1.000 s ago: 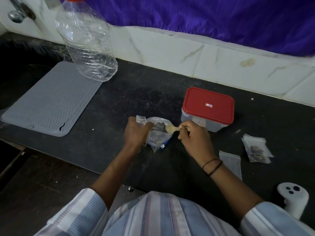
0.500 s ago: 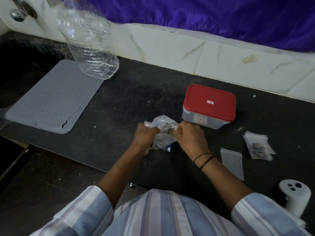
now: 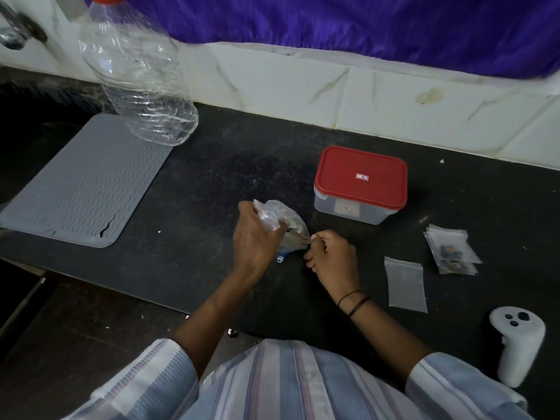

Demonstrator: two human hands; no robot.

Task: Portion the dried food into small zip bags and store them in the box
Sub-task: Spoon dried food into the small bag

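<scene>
Head view looks down on a dark bench point(image 3: 212, 183) backed by pale wall tiles. Near the middle, the left hand point(image 3: 256, 237) grips the gathered top of a crumpled clear plastic bag point(image 3: 280, 221), its fingers curled round the plastic; dark dried food shows dimly through the bag's lower part. Just to the right, the right hand point(image 3: 331, 256) pinches the handle of a small pale spoon point(image 3: 300, 238) between curled fingers, and the spoon's bowl end reaches into the bag's mouth. Whether the spoon carries any food cannot be told.

Behind the hands and a little to the right stands the box point(image 3: 354, 209), a clear tub with its red lid point(image 3: 360, 177) on. To the right of the right hand an empty small zip bag point(image 3: 406, 284) lies flat on the bench. Beyond it, further right, a small pile of zip bags point(image 3: 453, 251) holds dark pieces of dried food.

At the far left a grey ribbed mat point(image 3: 88, 183) lies on the bench, with a large clear plastic bottle point(image 3: 136, 71) standing at its back corner. A white handheld controller point(image 3: 515, 341) rests near the bench's front right edge. Striped sleeves frame the bottom.
</scene>
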